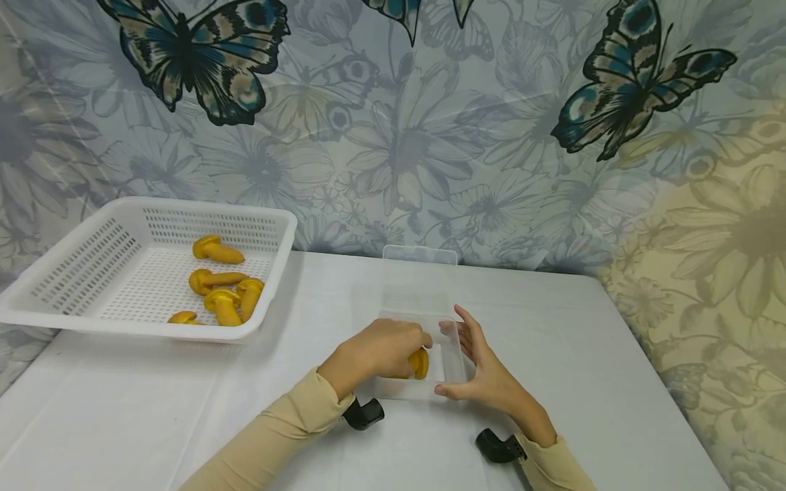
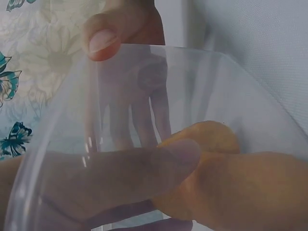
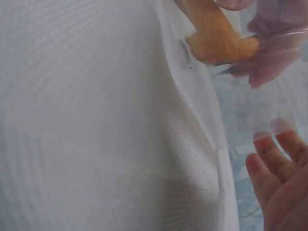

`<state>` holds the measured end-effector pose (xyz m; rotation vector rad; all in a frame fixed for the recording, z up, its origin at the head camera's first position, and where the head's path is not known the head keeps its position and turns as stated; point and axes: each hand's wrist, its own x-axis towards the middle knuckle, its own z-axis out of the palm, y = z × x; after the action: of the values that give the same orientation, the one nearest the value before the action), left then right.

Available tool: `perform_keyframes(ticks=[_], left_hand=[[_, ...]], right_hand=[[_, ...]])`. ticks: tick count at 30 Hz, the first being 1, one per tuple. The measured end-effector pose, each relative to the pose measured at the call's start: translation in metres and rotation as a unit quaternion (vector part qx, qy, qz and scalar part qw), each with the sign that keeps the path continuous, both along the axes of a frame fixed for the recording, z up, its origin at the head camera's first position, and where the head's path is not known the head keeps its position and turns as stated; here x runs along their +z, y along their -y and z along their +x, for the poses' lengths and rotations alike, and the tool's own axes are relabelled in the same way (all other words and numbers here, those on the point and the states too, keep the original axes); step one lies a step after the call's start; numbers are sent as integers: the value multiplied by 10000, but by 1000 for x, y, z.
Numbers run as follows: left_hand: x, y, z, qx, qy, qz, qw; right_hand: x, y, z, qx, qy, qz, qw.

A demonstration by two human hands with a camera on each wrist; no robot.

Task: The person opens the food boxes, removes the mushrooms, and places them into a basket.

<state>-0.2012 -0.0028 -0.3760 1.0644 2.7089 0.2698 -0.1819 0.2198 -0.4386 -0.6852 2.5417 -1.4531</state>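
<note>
In the head view, my left hand (image 1: 383, 348) reaches into a clear plastic box (image 1: 454, 358) and grips a yellow mushroom (image 1: 420, 363) low inside it. The left wrist view shows the thumb along the mushroom (image 2: 211, 137), seen through the clear wall. My right hand (image 1: 491, 375) holds the right end of the box, its thumb at the near wall and its fingers round toward the far corner. Fingertips (image 3: 262, 137) meet the clear wall in the right wrist view. Part of the mushroom is hidden by the left hand.
A white perforated basket (image 1: 141, 327) stands at the left with several yellow mushrooms (image 1: 224, 307) in it. The box's clear lid (image 1: 420, 255) lies open behind, toward the patterned backdrop (image 1: 405, 150). White cloth covers the table (image 1: 583, 354).
</note>
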Motion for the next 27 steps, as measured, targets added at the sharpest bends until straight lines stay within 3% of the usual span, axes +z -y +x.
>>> perform_keyframes(ticks=[6, 16, 27], left_hand=[[0, 5, 1, -110, 94, 178, 9997], [3, 18, 3, -225, 756, 1038, 9915], [15, 38, 13, -95, 514, 1581, 9860]], right_hand=[[0, 0, 0, -10, 28, -4, 10000], [1, 0, 0, 3, 81, -25, 10000], [1, 1, 1, -95, 114, 19, 9999]])
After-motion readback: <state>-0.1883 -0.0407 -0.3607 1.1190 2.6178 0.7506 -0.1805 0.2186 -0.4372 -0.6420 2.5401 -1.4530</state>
